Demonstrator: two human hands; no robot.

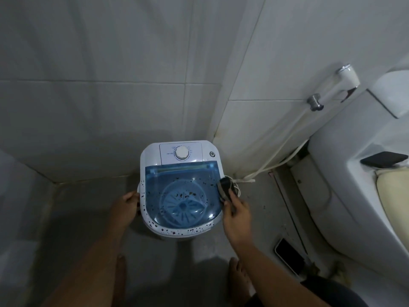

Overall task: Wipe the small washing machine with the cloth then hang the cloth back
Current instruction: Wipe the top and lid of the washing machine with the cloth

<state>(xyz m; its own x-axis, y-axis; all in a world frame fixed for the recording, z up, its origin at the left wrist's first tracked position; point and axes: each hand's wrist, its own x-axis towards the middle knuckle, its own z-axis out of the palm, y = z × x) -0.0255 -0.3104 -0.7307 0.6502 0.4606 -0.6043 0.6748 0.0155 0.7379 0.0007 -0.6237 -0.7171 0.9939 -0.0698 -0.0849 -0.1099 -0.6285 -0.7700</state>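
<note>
The small white washing machine (152, 156) stands on the floor in the wall corner, with a clear blue lid (177, 176) and a white dial at the back. Dark specks dot the lid and the white rim. My left hand (126, 206) grips the machine's left side. My right hand (238, 214) holds a bunched dark grey cloth (224, 188) pressed against the lid's right edge.
A toilet (345, 173) fills the right side, with a dark phone (384, 159) lying on it. A bidet sprayer (347, 77) and its hose hang on the right wall. A white cable lies beside the machine. Another phone (287, 251) rests on the floor. My bare feet are below.
</note>
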